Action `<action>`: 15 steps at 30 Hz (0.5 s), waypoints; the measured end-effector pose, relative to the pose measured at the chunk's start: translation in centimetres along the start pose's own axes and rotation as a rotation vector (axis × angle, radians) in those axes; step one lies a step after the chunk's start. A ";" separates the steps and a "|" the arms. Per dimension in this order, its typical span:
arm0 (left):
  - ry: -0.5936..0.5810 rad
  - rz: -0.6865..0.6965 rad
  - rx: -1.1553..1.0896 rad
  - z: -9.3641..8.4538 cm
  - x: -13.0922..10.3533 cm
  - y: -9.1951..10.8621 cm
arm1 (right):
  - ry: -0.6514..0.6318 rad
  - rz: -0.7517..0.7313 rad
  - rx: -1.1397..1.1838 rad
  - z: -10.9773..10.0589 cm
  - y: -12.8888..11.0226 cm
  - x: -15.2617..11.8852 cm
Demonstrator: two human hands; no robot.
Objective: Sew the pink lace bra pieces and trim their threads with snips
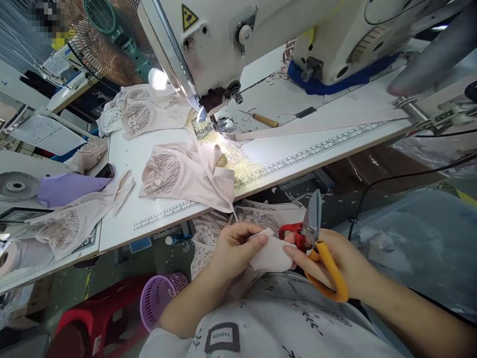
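My left hand (235, 248) pinches the edge of a pale fabric piece (274, 254) above my lap. On the other side of that fabric, my right hand (341, 258) is closed, its thumb and finger at the fabric edge. Scissors with orange handles (335, 281) hang in the same right hand, blades up, and a small red-handled tool (292, 228) sits beside them at its fingers. Lace garment pieces (206, 241) hang below the table edge behind my left hand. On the table, a beige lace bra (186, 171) lies near the sewing machine's needle.
The sewing machine (219, 44) stands over the white table (290, 149), with a wooden-handled awl (265, 120) behind its needle. More bras (149, 112) lie at the back left. Below are a purple basket (158, 298) and a red stool (85, 313). A fan (112, 35) stands behind.
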State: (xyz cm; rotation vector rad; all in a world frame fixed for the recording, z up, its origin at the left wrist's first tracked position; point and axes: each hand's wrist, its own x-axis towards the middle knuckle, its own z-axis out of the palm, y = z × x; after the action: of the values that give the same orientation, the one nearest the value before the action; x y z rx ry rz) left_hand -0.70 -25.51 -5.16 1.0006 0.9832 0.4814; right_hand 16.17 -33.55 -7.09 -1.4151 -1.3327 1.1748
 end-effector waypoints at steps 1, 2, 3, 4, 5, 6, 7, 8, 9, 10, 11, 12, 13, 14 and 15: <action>-0.006 -0.021 -0.030 0.0 0.0 -0.3 | -0.046 0.028 0.014 -0.3 0.0 -0.1; -0.011 -0.042 -0.058 0.1 -0.1 -0.5 | -0.093 0.052 0.018 -0.6 0.2 -0.1; -0.015 -0.063 -0.082 0.1 -0.1 -0.7 | -0.146 0.055 0.012 -1.1 0.4 -0.1; -0.021 -0.083 -0.100 0.2 -0.1 -0.8 | -0.203 0.040 -0.010 -1.7 0.6 -0.1; -0.026 -0.101 -0.113 0.2 -0.1 -0.9 | -0.264 0.010 -0.039 -2.4 1.0 -0.1; -0.033 -0.115 -0.122 0.2 -0.1 -0.9 | -0.323 -0.026 -0.073 -3.2 1.3 0.0; -0.042 -0.122 -0.128 0.2 0.0 -0.9 | -0.375 -0.052 -0.111 -3.9 1.6 0.0; -0.053 -0.125 -0.131 0.2 0.0 -0.9 | -0.424 -0.064 -0.156 -4.6 1.8 0.1; -0.066 -0.125 -0.131 0.2 0.1 -0.9 | -0.469 -0.063 -0.204 -5.2 1.9 0.1; -0.077 -0.123 -0.131 0.3 0.1 -0.8 | -0.510 -0.046 -0.252 -5.7 1.8 0.0; -0.084 -0.119 -0.127 0.3 0.1 -0.7 | -0.544 -0.023 -0.293 -6.0 1.6 -0.1; -0.088 -0.114 -0.117 0.4 0.2 -0.7 | -0.570 0.007 -0.328 -6.2 1.3 -0.2; -0.086 -0.109 -0.103 0.5 0.2 -0.6 | -0.587 0.040 -0.357 -6.3 1.0 -0.3; -0.083 -0.105 -0.082 0.5 0.2 -0.6 | -0.597 0.068 -0.383 -6.3 0.7 -0.4; -0.075 -0.102 -0.056 0.6 0.3 -0.6 | -0.602 0.093 -0.408 -6.3 0.4 -0.5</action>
State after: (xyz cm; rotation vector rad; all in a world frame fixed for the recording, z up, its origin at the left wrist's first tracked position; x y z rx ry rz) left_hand -0.12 -25.88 -5.70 0.9072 0.9439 0.3821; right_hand 22.44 -33.89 -6.14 -1.4677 -2.0324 1.5267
